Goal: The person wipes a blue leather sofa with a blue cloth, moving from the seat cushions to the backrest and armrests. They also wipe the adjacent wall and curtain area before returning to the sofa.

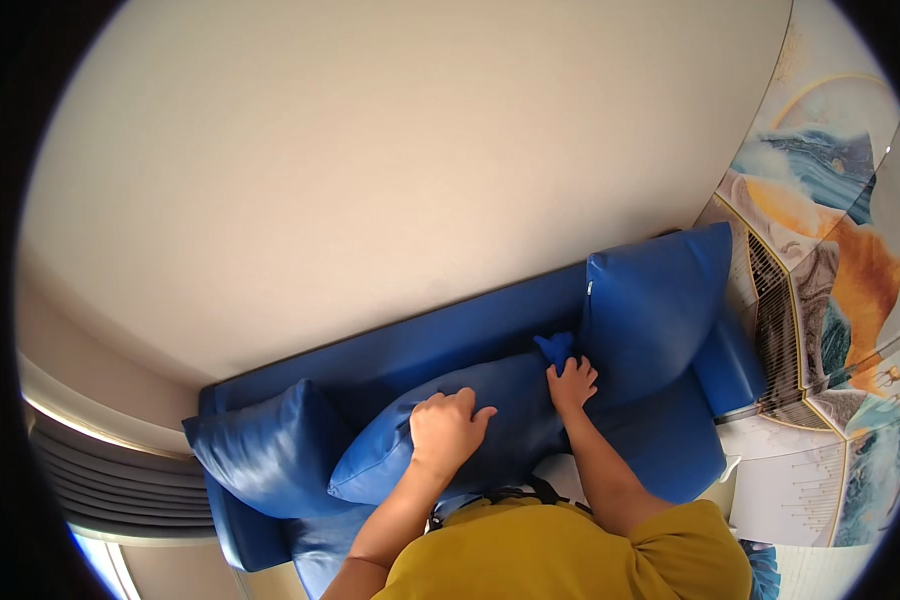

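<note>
Curled on the upper face of the middle blue cushion (pixel 510 405) is my left hand (pixel 450 429), thumb apart; whether it pinches the cover cannot be told. My right hand (pixel 572 384), fingers spread, lies at the right end of that cushion. Just beyond its fingers, a small bright blue soft item (pixel 557 349), perhaps a cloth, lies against the backrest; the hand covers its lower edge. The middle cushion lies tilted across the seat of a blue sofa (pixel 420 322).
Another blue cushion (pixel 270 446) leans in the sofa's left corner, and a large one (pixel 656 315) stands at the right armrest (pixel 729 360). Behind the sofa rises a plain beige wall (pixel 420 165). A patterned wall panel (pixel 855 285) is at the right, a dark curtain (pixel 120 480) at the left.
</note>
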Action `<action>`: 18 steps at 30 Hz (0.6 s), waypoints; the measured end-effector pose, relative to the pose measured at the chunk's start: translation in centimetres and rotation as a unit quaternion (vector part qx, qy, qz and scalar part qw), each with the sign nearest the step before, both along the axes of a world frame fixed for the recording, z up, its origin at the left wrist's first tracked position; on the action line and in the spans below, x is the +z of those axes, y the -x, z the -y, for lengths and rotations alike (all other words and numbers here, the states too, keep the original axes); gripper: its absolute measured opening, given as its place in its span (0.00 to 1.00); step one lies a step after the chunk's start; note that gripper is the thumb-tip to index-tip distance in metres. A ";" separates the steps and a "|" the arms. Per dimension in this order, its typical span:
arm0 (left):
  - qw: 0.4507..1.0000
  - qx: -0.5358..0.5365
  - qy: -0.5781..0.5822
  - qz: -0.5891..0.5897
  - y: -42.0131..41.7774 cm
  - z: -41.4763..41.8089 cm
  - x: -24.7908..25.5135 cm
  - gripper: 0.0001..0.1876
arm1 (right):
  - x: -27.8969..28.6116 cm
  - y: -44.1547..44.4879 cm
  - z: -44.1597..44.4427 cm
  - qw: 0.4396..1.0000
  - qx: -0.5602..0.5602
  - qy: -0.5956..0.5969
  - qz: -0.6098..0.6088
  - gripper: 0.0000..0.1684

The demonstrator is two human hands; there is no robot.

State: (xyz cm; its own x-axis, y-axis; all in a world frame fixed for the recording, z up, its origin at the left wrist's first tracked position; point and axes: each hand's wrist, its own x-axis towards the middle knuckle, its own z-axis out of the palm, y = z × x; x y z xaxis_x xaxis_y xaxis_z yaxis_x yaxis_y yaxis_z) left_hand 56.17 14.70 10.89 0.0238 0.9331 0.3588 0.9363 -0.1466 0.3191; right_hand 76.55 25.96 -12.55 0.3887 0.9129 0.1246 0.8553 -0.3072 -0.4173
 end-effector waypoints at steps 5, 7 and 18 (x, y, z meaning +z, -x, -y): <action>0.992 0.038 0.027 0.117 -0.4 1.5 0.8 0.18 | 0.6 -0.9 -0.3 0.955 -0.106 0.154 -0.230 0.32; 0.987 0.037 0.033 0.155 -1.1 2.0 1.0 0.19 | -1.3 -2.8 -1.4 0.963 -0.071 0.136 -0.224 0.32; 0.947 0.257 0.021 0.191 6.2 9.4 5.5 0.16 | 14.3 4.0 -3.2 0.942 0.165 -0.216 -0.197 0.15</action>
